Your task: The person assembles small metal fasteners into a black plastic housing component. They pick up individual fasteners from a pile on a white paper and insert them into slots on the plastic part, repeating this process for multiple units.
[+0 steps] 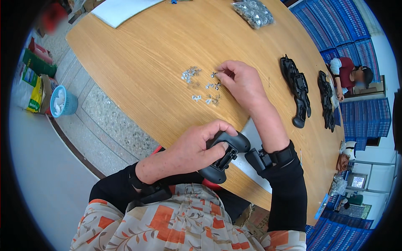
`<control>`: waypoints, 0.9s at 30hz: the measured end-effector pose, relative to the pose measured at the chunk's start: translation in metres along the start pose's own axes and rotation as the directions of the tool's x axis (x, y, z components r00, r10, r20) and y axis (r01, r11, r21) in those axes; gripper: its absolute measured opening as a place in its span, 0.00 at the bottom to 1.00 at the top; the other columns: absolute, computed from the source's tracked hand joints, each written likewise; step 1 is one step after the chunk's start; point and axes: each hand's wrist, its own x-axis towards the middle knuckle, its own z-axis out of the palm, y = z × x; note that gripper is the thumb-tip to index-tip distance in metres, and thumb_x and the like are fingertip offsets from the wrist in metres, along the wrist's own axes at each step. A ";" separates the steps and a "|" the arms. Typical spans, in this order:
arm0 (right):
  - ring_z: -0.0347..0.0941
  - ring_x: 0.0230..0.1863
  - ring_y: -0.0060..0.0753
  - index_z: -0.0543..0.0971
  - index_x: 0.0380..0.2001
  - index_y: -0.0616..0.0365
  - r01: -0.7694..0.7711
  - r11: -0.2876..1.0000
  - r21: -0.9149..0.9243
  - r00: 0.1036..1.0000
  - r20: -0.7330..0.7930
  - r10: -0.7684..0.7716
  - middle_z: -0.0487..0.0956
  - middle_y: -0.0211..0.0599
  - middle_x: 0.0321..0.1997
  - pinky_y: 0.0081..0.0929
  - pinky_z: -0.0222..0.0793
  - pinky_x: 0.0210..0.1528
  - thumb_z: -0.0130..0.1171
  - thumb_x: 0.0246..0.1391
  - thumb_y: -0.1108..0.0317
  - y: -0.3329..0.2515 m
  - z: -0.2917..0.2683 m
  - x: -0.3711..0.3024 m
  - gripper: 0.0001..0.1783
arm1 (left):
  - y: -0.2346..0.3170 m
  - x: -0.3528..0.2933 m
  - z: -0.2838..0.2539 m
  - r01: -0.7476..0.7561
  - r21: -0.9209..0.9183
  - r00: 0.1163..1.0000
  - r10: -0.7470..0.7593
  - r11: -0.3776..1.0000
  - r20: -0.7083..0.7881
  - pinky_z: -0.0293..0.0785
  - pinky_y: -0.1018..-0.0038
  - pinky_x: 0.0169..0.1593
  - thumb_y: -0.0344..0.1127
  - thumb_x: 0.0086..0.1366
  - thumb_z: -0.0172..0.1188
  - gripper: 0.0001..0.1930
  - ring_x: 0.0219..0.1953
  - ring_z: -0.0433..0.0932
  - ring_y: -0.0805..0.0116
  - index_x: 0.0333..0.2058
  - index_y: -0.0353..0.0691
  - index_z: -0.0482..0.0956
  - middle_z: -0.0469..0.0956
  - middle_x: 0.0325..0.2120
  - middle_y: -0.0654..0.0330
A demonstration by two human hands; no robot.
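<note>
My left hand (pixel 190 144) is closed round a black game controller (pixel 214 173), tilted above the table's near edge. An opening in the controller's shell faces up beside my thumb. Over the table, my right hand (pixel 244 85) pinches at a small metal piece (pixel 214 75) with thumb and forefinger; the rest of its fingers are curled in. Just left of those fingertips lies a loose heap of small silvery metal pieces (pixel 191 74). Several more pieces (pixel 212 100) are scattered a little nearer to me.
Rows of black controllers (pixel 295 90) lie on the right of the table. A clear bag of metal parts (pixel 253 14) and a white sheet (pixel 121 10) lie farther off. A blue basket (pixel 64 101) stands on the floor at left. Another person (pixel 345 75) sits at right, before blue stacks.
</note>
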 end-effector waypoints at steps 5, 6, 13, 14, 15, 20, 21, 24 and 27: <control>0.80 0.34 0.40 0.83 0.35 0.59 0.014 1.000 0.015 1.000 -0.007 -0.014 0.82 0.41 0.34 0.33 0.76 0.41 0.64 0.55 0.67 -0.006 -0.011 -0.002 0.08 | -0.005 -0.001 -0.001 -0.016 -0.037 1.000 0.016 0.999 -0.009 0.72 0.83 0.38 0.22 0.69 0.52 0.15 0.35 0.74 0.86 0.53 0.36 0.72 0.77 0.34 0.67; 0.80 0.34 0.40 0.83 0.35 0.59 0.005 0.999 0.045 1.000 -0.018 -0.004 0.82 0.41 0.34 0.32 0.75 0.40 0.64 0.55 0.68 -0.009 -0.018 -0.007 0.07 | -0.007 0.000 -0.001 -0.009 -0.063 1.000 0.007 0.998 -0.027 0.72 0.83 0.37 0.24 0.70 0.52 0.13 0.34 0.74 0.86 0.53 0.36 0.72 0.77 0.33 0.67; 0.78 0.34 0.33 0.83 0.35 0.60 0.075 0.994 0.079 0.997 -0.015 -0.074 0.81 0.39 0.32 0.28 0.74 0.38 0.64 0.54 0.72 -0.013 -0.055 -0.037 0.06 | -0.004 0.004 0.007 0.028 -0.142 0.997 -0.039 0.989 -0.070 0.72 0.83 0.36 0.32 0.76 0.50 0.09 0.33 0.73 0.86 0.49 0.38 0.75 0.76 0.32 0.69; 0.78 0.34 0.30 0.83 0.35 0.61 0.082 0.994 0.067 0.997 0.003 -0.082 0.81 0.37 0.32 0.27 0.72 0.38 0.65 0.54 0.73 -0.018 -0.059 -0.042 0.05 | -0.003 0.004 0.007 0.040 -0.124 0.996 -0.049 0.992 -0.072 0.73 0.83 0.38 0.33 0.77 0.50 0.09 0.34 0.73 0.86 0.49 0.38 0.75 0.76 0.33 0.69; 0.77 0.35 0.28 0.83 0.34 0.61 0.099 0.993 0.064 0.994 0.028 -0.101 0.81 0.35 0.32 0.25 0.71 0.38 0.65 0.54 0.73 -0.026 -0.060 -0.045 0.05 | -0.002 0.003 0.006 0.050 -0.103 0.994 -0.060 0.993 -0.089 0.73 0.83 0.40 0.35 0.77 0.50 0.10 0.36 0.74 0.85 0.49 0.38 0.76 0.77 0.34 0.69; 0.79 0.37 0.33 0.84 0.34 0.61 0.208 0.978 0.021 0.978 0.014 -0.208 0.82 0.37 0.33 0.28 0.73 0.41 0.65 0.53 0.74 -0.047 -0.079 -0.070 0.05 | 0.002 0.002 0.009 0.036 -0.043 0.988 -0.042 0.998 -0.150 0.74 0.82 0.40 0.38 0.77 0.51 0.11 0.37 0.75 0.84 0.48 0.38 0.78 0.78 0.35 0.68; 0.79 0.37 0.34 0.84 0.33 0.60 0.231 0.973 -0.007 0.973 -0.007 -0.231 0.82 0.36 0.33 0.28 0.74 0.41 0.65 0.53 0.74 -0.048 -0.084 -0.064 0.05 | 0.004 0.006 0.010 0.034 0.053 0.985 -0.024 0.998 -0.174 0.75 0.82 0.41 0.38 0.77 0.51 0.12 0.37 0.76 0.84 0.48 0.38 0.78 0.79 0.36 0.68; 0.79 0.46 0.47 0.83 0.32 0.58 0.447 0.878 -0.170 0.863 -0.176 -0.473 0.82 0.43 0.43 0.39 0.75 0.49 0.64 0.51 0.72 -0.072 -0.094 -0.015 0.04 | 0.003 0.008 0.016 0.102 0.046 0.989 -0.097 0.994 -0.107 0.75 0.79 0.43 0.38 0.77 0.51 0.12 0.37 0.76 0.83 0.49 0.38 0.78 0.78 0.36 0.68; 0.76 0.55 0.54 0.82 0.33 0.56 0.525 0.828 -0.195 0.801 -0.217 -0.559 0.79 0.47 0.55 0.39 0.72 0.56 0.64 0.53 0.71 -0.114 -0.106 0.005 0.04 | 0.004 -0.002 0.027 0.060 -0.017 0.998 -0.060 0.998 -0.026 0.75 0.79 0.43 0.38 0.78 0.50 0.12 0.38 0.75 0.83 0.50 0.38 0.77 0.77 0.36 0.68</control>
